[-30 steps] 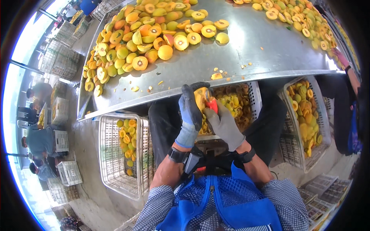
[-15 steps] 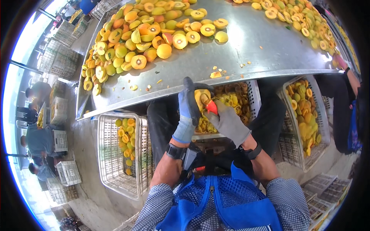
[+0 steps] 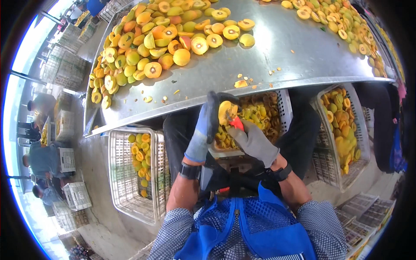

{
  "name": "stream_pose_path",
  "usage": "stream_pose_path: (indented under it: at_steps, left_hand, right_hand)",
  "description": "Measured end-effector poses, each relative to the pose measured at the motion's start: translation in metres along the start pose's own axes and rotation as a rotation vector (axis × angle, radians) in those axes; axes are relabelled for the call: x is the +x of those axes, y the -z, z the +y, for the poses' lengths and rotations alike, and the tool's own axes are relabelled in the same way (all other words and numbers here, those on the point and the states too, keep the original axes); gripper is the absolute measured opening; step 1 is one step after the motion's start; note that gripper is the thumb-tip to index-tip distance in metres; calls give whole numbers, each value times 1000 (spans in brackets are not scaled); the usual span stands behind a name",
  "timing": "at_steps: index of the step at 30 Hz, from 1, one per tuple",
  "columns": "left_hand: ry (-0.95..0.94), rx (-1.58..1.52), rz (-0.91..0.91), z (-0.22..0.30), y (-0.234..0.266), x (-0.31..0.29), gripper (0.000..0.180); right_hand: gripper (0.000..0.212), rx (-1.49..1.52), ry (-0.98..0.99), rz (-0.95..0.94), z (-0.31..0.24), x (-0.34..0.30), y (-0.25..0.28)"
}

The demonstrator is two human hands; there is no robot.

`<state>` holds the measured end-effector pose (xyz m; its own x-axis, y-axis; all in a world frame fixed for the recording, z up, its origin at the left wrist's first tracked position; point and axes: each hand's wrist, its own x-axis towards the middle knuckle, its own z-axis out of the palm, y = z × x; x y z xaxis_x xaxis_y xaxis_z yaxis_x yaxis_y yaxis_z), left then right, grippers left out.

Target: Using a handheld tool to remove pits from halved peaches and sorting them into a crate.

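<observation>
My left hand (image 3: pixel 207 125), in a blue glove with a dark palm, grips a yellow peach half (image 3: pixel 226 111) near the table's front edge. The fruit's cut side shows, with a brownish hollow in the middle. My right hand (image 3: pixel 256 143), in a grey glove, is closed round a small red-handled tool (image 3: pixel 236 122). Its short metal end meets the lower part of the peach half; its exact shape is hidden. Below both hands stands a white crate (image 3: pixel 286 108) of yellow scraps and brown pits, between my knees.
A steel table (image 3: pixel 199 82) spans the far side, bearing a heap of halved peaches (image 3: pixel 143 47) at left and another heap (image 3: pixel 329 21) at right. Small scraps lie near its edge. Crates with peach halves stand at my left (image 3: pixel 115 173) and right (image 3: pixel 318 160). Other people work at far left.
Both hands have moved slightly, and the peach half has turned so more of its cut side shows. At far right, a co-worker's hand has left the table's edge.
</observation>
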<state>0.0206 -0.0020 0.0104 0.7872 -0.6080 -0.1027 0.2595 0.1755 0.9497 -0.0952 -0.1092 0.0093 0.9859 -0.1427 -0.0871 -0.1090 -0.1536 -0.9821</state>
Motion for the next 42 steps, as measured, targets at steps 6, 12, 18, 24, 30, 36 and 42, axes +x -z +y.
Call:
stream_pose_path:
  at_steps: [6, 12, 18, 24, 30, 36, 42]
  left_hand:
    - [-306, 305, 64, -12, -6, -7, 44]
    - [4, 558, -439, 28, 1, 6, 40]
    - [11, -117, -518, -2, 1, 3, 47]
    - [-27, -251, 8, 9, 18, -13, 47]
    - [-66, 1597, 266, 99, 113, -69, 22]
    - [-96, 1543, 402, 126, 87, 19, 44]
    - [-73, 1831, 284, 74, 93, 141, 68]
  right_hand:
    - [32, 47, -10, -17, 2, -6, -3]
    - [37, 219, -137, -149, 2, -17, -5]
    - [39, 958, -368, -414, -12, -25, -12]
    - [42, 1059, -207, -502, 11, -38, 8]
    - [40, 939, -502, -119, 41, -43, 17]
    - [36, 665, -491, -28, 47, -32, 5]
    - [38, 588, -521, -18, 52, -38, 1]
